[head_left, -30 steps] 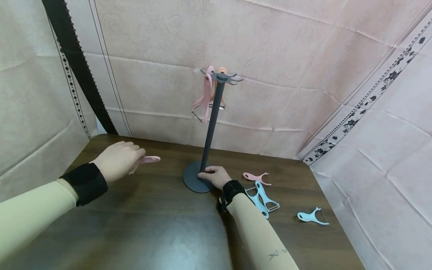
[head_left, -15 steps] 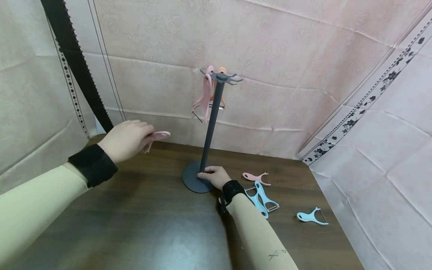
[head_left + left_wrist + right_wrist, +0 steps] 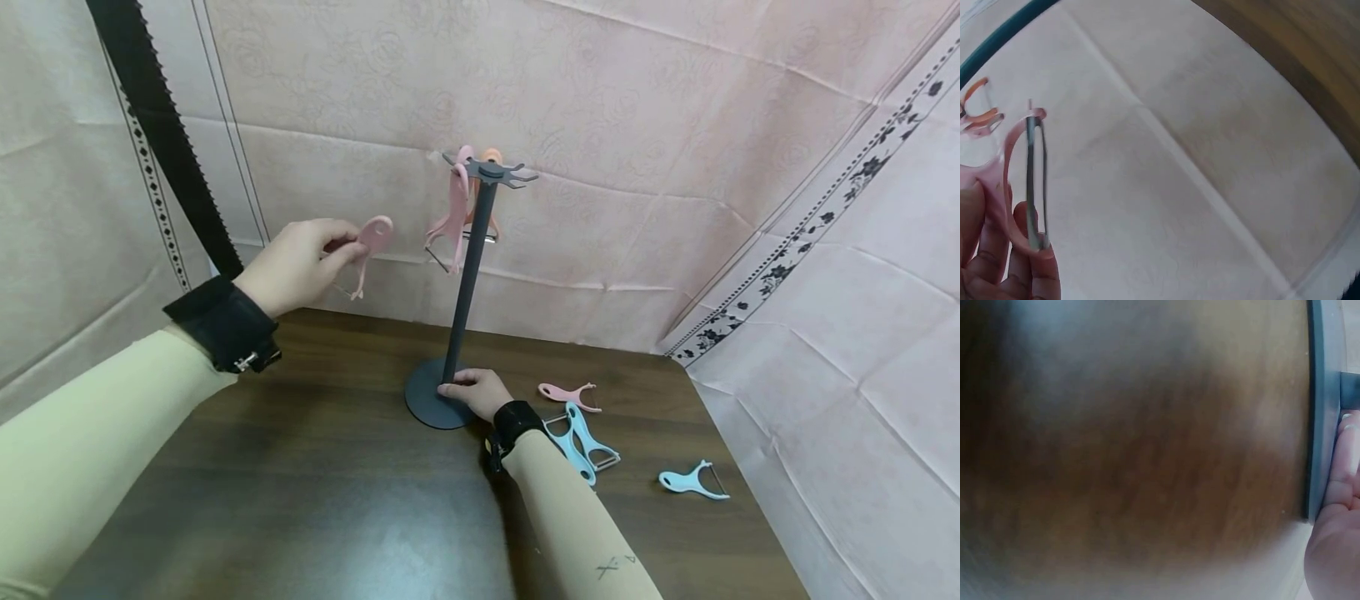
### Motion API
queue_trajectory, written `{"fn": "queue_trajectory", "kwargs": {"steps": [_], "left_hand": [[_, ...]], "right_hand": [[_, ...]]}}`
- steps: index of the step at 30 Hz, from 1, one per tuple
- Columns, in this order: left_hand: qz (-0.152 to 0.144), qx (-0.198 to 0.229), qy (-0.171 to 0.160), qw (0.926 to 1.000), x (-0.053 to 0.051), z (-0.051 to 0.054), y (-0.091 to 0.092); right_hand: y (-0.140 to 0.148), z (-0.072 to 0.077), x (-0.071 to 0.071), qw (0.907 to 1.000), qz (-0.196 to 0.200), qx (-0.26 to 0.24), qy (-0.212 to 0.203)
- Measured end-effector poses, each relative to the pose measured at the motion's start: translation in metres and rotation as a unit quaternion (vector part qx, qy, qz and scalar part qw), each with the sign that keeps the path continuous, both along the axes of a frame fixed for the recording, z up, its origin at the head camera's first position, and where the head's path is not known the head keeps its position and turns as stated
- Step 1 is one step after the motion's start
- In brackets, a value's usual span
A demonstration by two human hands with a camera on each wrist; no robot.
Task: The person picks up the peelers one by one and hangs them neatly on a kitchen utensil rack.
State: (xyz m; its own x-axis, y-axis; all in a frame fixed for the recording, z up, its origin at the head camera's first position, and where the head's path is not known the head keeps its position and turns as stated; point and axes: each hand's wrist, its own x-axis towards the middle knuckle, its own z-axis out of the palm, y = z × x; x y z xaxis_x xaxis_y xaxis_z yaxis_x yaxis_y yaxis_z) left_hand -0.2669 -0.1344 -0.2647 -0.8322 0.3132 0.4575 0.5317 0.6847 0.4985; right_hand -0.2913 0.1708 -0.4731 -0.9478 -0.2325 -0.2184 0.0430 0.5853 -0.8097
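One pink peeler [image 3: 372, 240] is pinched in the left hand [image 3: 303, 258], left of the stand [image 3: 472, 267] and apart from it, handle end up; the right hand [image 3: 483, 393] rests on the base [image 3: 423, 402], fingers extended.

Head view: I cannot tell if the right hand [image 3: 483, 395] grips the pole [image 3: 468, 292]; the pole partly hides the orange peeler [image 3: 492, 155]. The left hand [image 3: 302, 262] covers part of the held peeler [image 3: 372, 238], its handle end cropped in left wrist view. Right wrist view: table [image 3: 1147, 456] blurred, right hand cut off.
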Motion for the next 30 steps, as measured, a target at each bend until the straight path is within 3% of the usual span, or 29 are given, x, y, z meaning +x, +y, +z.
{"fn": "queue_trajectory", "kwargs": {"steps": [10,13,17,20,26,30], "left_hand": [[-0.050,0.126,-0.049,0.9895,-0.017,0.012,0.016],[-0.057,0.183,-0.084,0.9780,-0.023,0.017,0.023],[-0.056,0.262,-0.114,0.9568,-0.029,0.023,0.033],[-0.057,0.279,-0.117,0.9514,-0.032,0.027,0.038],[-0.058,0.268,-0.119,0.9542,-0.033,0.034,0.044],[-0.062,0.274,-0.126,0.9516,-0.032,0.037,0.049]], "right_hand": [[-0.001,-0.004,-0.003,1.0000,-0.001,-0.002,0.008],[-0.001,-0.004,-0.002,1.0000,-0.003,-0.002,0.008],[-0.001,-0.004,-0.001,1.0000,-0.005,-0.003,0.006],[-0.001,-0.004,-0.001,1.0000,-0.005,-0.006,0.005],[0.001,-0.003,-0.002,0.9999,-0.002,-0.010,0.005],[0.000,-0.002,-0.001,0.9999,-0.001,-0.010,0.004]]}}
